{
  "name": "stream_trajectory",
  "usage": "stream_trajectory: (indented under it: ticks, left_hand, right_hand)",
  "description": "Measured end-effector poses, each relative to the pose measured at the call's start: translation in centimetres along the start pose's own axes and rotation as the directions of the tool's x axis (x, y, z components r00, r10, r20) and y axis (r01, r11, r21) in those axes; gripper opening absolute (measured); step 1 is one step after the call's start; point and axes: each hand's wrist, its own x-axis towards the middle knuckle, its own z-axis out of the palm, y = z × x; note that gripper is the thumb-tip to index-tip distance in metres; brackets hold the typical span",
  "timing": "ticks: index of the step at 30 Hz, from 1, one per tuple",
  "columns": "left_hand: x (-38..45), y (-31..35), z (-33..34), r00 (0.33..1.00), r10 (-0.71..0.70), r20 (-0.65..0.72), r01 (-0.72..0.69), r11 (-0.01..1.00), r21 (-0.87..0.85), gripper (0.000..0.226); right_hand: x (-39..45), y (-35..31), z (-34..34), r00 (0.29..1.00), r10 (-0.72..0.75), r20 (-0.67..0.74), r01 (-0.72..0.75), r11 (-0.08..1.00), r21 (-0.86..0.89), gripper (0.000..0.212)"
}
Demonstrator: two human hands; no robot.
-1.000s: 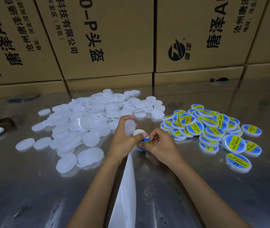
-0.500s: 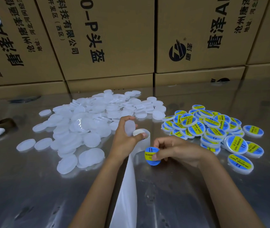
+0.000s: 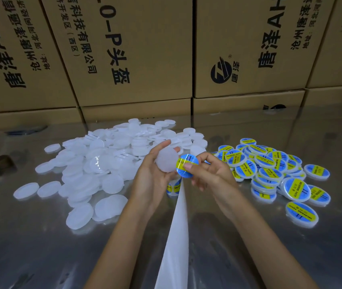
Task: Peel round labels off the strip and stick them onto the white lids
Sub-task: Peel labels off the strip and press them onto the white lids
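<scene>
Lifted since half a second ago, the right hand (image 3: 209, 172) now pinches the peeled blue-and-yellow label (image 3: 187, 165) just beside the bare white lid (image 3: 166, 159), which the left hand (image 3: 155, 174) cradles with curled fingers. Right of the fingers lie labelled lids (image 3: 270, 167); left, many unlabelled lids (image 3: 107, 159) wait. The strip (image 3: 178, 226) trails below.

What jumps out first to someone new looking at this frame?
Centre frame, the left hand holds a blank white lid while the right hand pinches a blue-and-yellow round label right beside it. Either side on the shiny metal table lie two heaps: unlabelled white lids on the left, labelled lids on the right. Brown cartons with black print wall off the back.
</scene>
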Motion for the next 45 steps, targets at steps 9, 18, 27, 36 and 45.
stream_trajectory:
  ticks: [9,18,27,36,45]
  left_hand:
    - [-0.6,-1.0,1.5,0.983,-0.085,0.16,0.083,0.996,0.021,0.044]
    - [-0.8,-1.2,1.7,0.973,-0.071,0.22,0.074,0.997,-0.008,0.049]
    - [-0.8,-1.3,1.7,0.975,-0.071,0.213,0.071,0.997,0.006,0.035]
    - [-0.9,-0.9,1.7,0.978,-0.105,0.179,0.141,0.968,-0.206,0.039]
    - [-1.1,-1.2,1.9,0.962,-0.097,0.255,0.114,0.992,-0.053,0.041]
  right_hand:
    - [0.2,0.4,1.0,0.982,-0.101,-0.159,0.092,0.994,-0.063,0.031]
    - [0.4,0.8,0.9,0.967,-0.116,-0.225,0.093,0.989,-0.111,0.03]
    - [0.6,1.4,0.6,0.959,-0.159,-0.235,0.104,0.967,-0.232,0.031]
    - [0.4,2.4,0.4,0.908,-0.3,-0.294,0.015,0.723,-0.69,0.061]
    - [0.3,2.1,0.4,0.906,-0.381,-0.187,0.115,0.644,-0.756,0.057]
